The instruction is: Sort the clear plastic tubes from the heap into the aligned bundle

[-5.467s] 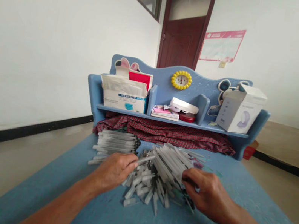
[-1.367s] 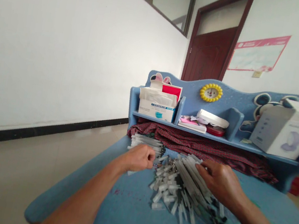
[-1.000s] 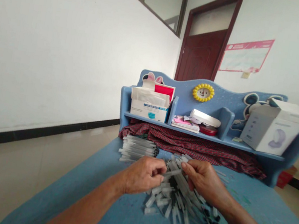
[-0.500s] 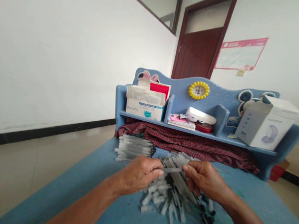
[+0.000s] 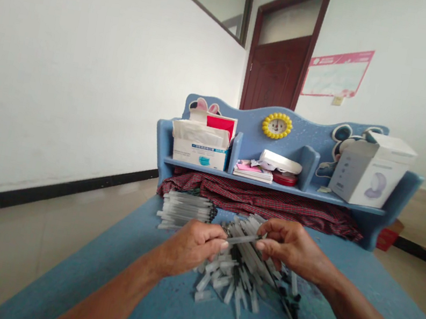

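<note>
Pen (image 5: 243, 238) mid-frame, left hand (image 5: 193, 243) and right hand (image 5: 290, 246) pinched on its ends. Best hold it level, above the pile (image 5: 241, 284).

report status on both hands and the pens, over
Left hand and right hand each pinch an end of one clear pen, above the loose pen pile. Tidy pen stack beyond the left hand. Nothing blocking.
</note>
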A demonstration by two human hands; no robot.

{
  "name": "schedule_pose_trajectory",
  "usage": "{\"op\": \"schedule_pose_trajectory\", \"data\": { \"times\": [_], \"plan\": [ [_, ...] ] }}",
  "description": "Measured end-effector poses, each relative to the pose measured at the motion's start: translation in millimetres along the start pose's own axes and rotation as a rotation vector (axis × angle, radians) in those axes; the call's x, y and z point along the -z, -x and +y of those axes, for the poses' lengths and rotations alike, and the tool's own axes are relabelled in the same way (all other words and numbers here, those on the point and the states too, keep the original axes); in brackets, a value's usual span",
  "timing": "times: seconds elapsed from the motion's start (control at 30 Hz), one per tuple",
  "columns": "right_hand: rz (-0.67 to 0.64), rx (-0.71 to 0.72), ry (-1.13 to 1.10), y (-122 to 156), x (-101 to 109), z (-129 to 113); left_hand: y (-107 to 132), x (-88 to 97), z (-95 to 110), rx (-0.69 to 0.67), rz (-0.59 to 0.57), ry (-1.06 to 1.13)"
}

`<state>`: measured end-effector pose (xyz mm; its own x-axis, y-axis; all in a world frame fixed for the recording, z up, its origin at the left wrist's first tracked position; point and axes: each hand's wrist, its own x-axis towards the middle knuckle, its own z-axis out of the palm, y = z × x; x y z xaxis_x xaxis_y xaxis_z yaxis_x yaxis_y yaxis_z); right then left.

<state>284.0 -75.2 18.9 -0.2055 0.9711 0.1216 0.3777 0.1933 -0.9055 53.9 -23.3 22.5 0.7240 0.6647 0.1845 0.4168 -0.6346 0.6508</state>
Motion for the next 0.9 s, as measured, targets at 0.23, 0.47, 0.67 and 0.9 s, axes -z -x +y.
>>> {"op": "schedule_pose_trajectory", "data": {
  "times": [0.23, 0.47, 0.67, 0.9],
  "plan": [
    [-0.032, 0.004, -0.013, -0.3, -2.4, 0.5, -0.6, -2.3, -1.0, -0.008, 0.004, -0.023],
    [0.021, -0.006, 0.098, -2.1, -2.2, 3.0, -1.2, -2.8, -0.9, 0.009, 0.036, -0.029],
    [-0.041, -0.045, -0.034, -1.4, -1.4, 1.2, -1.3, -4.2, -3.2, 0.005, 0.024, -0.028],
    [-0.025, -0.043, -0.002, -1.2, -3.1, 2.0, -1.6, -5.5, -2.6, -0.006, 0.024, -0.045]
  ]
}}
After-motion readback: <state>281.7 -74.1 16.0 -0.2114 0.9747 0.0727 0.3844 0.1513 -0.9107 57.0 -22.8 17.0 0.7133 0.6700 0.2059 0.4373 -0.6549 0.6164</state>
